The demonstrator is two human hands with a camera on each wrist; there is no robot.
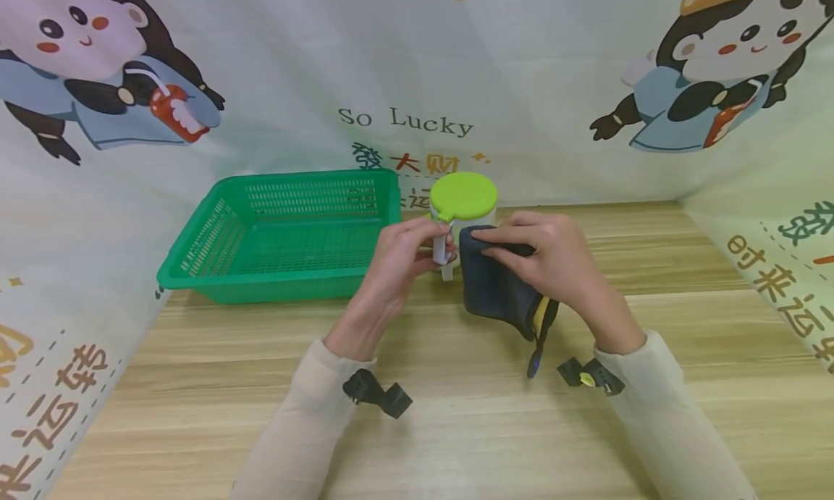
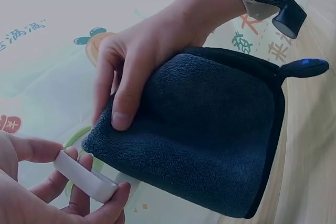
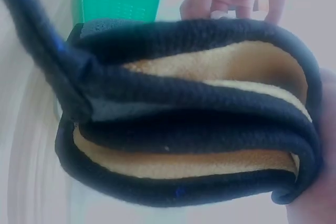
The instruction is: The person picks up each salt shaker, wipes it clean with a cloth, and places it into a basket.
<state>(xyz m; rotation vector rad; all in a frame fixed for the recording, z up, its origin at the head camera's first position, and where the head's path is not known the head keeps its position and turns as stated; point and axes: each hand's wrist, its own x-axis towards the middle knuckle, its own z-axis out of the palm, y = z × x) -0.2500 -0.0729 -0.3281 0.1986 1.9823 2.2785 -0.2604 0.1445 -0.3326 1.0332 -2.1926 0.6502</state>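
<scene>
My right hand [image 1: 544,250] pinches a folded plush cleaning cloth [image 1: 498,283] by its upper edge, thumb on the near face. The cloth is dark blue-grey with black edging; tan inner layers [image 3: 194,163] and a hanging loop [image 1: 537,355] show. To its left, my left hand [image 1: 407,257] holds a small white plastic piece [image 2: 86,177], rounded at its end, between thumb and fingers. I cannot tell whether this piece belongs to the jug. Directly behind both hands stands a pale jug with a lime-green lid [image 1: 464,196], its body partly hidden by the cloth and fingers.
A green plastic basket [image 1: 287,286] with slotted sides sits to the left of the jug. The wood-grain table [image 1: 443,428] ends at a printed curtain [image 1: 534,66] at the back, which also hangs along both sides. Black cameras are strapped at both wrists.
</scene>
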